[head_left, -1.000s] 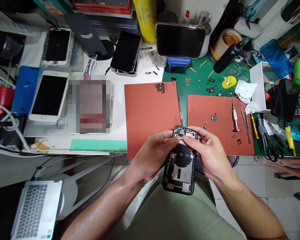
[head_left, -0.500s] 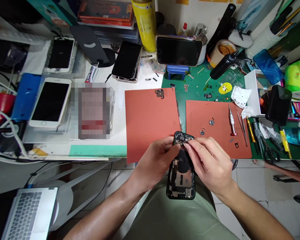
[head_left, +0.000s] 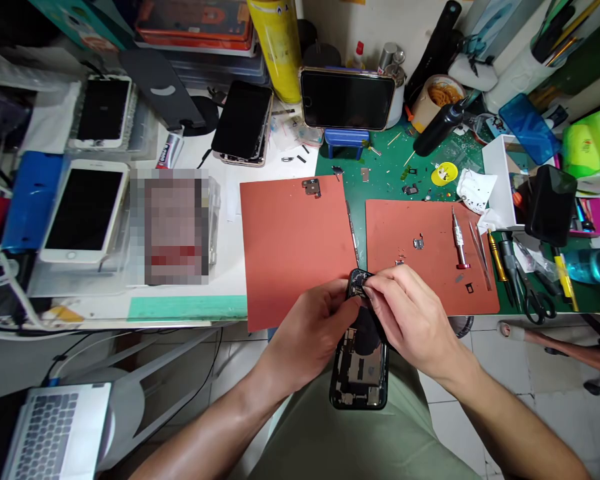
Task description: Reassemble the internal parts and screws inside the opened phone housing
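Note:
An opened smartphone (head_left: 367, 363), its inner parts bare, is tilted between my hands over my lap, at the table's front edge. My left hand (head_left: 316, 327) grips the phone by its left side near the top, thumb lying over the inside. My right hand (head_left: 410, 317) is closed in a pinch at the phone's upper end. Whatever its fingertips hold is too small to make out. Beyond my hands, small metal parts (head_left: 419, 241) lie on the right orange mat (head_left: 435, 220). Another small part (head_left: 311, 187) lies on the left orange mat (head_left: 295, 247).
On the right mat lie a screwdriver (head_left: 459, 243) and tweezers (head_left: 481, 257); scissors (head_left: 537, 307) are further right. A metal pick (head_left: 353, 233) lies between the mats. A phone on a blue stand (head_left: 347, 100) is at the back. White phone (head_left: 85, 212) at left. Another person's arm (head_left: 565, 343) shows at right.
My right fingertips have shifted slightly up and left at the phone's top end. The whole view has moved a little, with the table sliding left. My left hand still grips the phone.

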Demonstrator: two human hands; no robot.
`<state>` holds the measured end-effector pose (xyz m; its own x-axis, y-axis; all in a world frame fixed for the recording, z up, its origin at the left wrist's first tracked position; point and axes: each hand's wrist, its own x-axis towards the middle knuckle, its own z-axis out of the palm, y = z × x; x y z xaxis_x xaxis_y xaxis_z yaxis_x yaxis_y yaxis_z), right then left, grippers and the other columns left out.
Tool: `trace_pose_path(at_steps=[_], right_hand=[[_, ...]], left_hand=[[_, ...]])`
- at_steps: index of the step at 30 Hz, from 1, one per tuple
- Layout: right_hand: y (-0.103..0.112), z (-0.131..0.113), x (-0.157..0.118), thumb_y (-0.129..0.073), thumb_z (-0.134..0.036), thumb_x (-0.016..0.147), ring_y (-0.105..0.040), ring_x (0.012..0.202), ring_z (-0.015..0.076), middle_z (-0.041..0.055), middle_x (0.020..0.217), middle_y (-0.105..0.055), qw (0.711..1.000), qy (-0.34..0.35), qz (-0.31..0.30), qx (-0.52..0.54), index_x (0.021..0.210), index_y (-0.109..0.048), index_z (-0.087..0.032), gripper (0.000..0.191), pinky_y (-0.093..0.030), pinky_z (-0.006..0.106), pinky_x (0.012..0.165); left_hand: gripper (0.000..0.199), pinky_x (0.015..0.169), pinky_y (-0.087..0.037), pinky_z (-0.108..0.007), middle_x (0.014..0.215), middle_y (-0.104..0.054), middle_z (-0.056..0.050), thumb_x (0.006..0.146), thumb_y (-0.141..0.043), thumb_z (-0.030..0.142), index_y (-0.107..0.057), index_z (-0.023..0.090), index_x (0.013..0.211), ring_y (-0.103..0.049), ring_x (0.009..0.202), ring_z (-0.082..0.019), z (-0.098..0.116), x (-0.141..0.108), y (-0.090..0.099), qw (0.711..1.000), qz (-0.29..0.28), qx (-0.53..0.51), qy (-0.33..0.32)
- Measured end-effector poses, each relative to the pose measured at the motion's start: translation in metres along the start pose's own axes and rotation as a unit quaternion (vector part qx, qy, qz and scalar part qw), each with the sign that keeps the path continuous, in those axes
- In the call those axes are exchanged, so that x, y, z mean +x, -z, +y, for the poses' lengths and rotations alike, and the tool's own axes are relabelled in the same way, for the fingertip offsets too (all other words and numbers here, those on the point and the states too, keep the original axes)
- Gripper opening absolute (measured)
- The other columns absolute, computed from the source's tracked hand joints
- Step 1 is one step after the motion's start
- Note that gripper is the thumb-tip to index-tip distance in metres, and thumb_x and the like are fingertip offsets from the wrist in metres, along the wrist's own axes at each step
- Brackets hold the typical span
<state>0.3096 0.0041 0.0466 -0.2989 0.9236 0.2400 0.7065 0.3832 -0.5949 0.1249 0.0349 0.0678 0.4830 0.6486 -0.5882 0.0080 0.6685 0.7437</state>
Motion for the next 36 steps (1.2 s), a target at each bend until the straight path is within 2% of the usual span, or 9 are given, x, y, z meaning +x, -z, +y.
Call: trace_pose_path(at_steps=[7,18,22,24,26,28,30,33,36], right_hand=[[0.003,0.003,0.003,-0.049,-0.011,0.109,-0.055,0.084,0.0192,0.0074,0.096,-0.061,0.999,-0.013,-0.027,0.015,0.114,-0.060,-0.018,0.014,-0.050,0.037,0.072],[0.010,0.005,0.007,-0.047,-0.014,0.109,-0.056,0.086,0.0216,0.0078,0.095,-0.064,0.998,-0.015,-0.050,0.042,0.111,-0.063,-0.020,0.017,-0.050,0.039,0.074],[0.013,0.004,0.006,-0.050,-0.014,0.109,-0.058,0.086,0.0217,0.0074,0.096,-0.067,0.998,-0.020,-0.034,0.050,0.112,-0.065,-0.022,0.018,-0.051,0.040,0.074],[0.015,0.001,0.003,-0.052,-0.014,0.108,-0.061,0.087,0.0215,0.0070,0.097,-0.068,0.998,-0.025,-0.009,0.065,0.115,-0.067,-0.023,0.018,-0.053,0.040,0.076],[0.016,-0.004,-0.002,-0.056,-0.014,0.107,-0.063,0.088,0.0210,0.0061,0.097,-0.069,0.994,-0.058,0.032,0.085,0.114,-0.068,-0.025,0.018,-0.055,0.039,0.077],[0.013,-0.010,-0.009,-0.061,-0.019,0.105,-0.064,0.085,0.0199,0.0050,0.097,-0.068,0.981,-0.141,0.079,0.109,0.110,-0.071,-0.026,0.013,-0.055,0.037,0.074],[0.007,-0.016,-0.014,-0.069,-0.028,0.102,-0.062,0.085,0.0189,0.0045,0.102,-0.066,0.949,-0.252,0.124,0.146,0.109,-0.071,-0.028,0.008,-0.054,0.035,0.071],[-0.006,-0.021,-0.018,-0.080,-0.038,0.091,-0.060,0.088,0.0179,0.0049,0.113,-0.065,0.882,-0.369,0.164,0.242,0.120,-0.067,-0.030,0.033,-0.055,0.035,0.076],[-0.017,-0.019,-0.016,-0.086,-0.042,0.082,-0.057,0.087,0.0166,0.0054,0.121,-0.064,0.831,-0.414,0.159,0.337,0.129,-0.062,-0.031,0.054,-0.055,0.034,0.078]], left_hand=[[0.025,0.070,-0.050,-0.030,0.070,-0.061,0.000,0.093,-0.071,0.043,-0.071,0.019,0.088,-0.062,0.075,-0.019,0.003,0.000,-0.002,1.000,0.004,-0.007,0.001],[0.023,0.074,-0.050,-0.029,0.080,-0.064,-0.001,0.095,-0.071,0.041,-0.070,0.018,0.092,-0.063,0.080,-0.018,-0.005,0.002,0.000,1.000,0.001,-0.017,-0.008],[0.028,0.067,-0.046,-0.027,0.082,-0.066,-0.001,0.094,-0.073,0.045,-0.073,0.018,0.103,-0.060,0.075,-0.016,-0.009,0.005,0.000,1.000,0.004,-0.028,0.010],[0.031,0.065,-0.045,-0.026,0.081,-0.066,-0.001,0.094,-0.073,0.047,-0.074,0.018,0.104,-0.059,0.072,-0.015,-0.010,0.007,0.001,0.999,0.010,-0.031,0.013],[0.033,0.065,-0.045,-0.025,0.081,-0.067,-0.001,0.094,-0.073,0.049,-0.074,0.018,0.103,-0.059,0.071,-0.015,-0.010,0.007,0.001,0.999,0.016,-0.032,0.010],[0.034,0.063,-0.044,-0.025,0.082,-0.068,-0.002,0.093,-0.074,0.051,-0.075,0.018,0.102,-0.059,0.071,-0.015,-0.009,0.007,0.001,0.999,0.017,-0.037,0.011],[0.036,0.062,-0.045,-0.025,0.081,-0.069,-0.002,0.092,-0.076,0.052,-0.075,0.018,0.102,-0.060,0.070,-0.015,-0.008,0.007,0.001,0.999,0.017,-0.043,0.018],[0.037,0.063,-0.045,-0.024,0.079,-0.069,-0.002,0.091,-0.077,0.053,-0.074,0.017,0.100,-0.060,0.070,-0.015,-0.005,0.007,-0.001,0.999,0.022,-0.043,0.018],[0.036,0.065,-0.046,-0.025,0.079,-0.068,-0.002,0.092,-0.075,0.053,-0.073,0.017,0.095,-0.059,0.072,-0.015,-0.004,0.007,-0.004,0.999,0.025,-0.034,0.010]])
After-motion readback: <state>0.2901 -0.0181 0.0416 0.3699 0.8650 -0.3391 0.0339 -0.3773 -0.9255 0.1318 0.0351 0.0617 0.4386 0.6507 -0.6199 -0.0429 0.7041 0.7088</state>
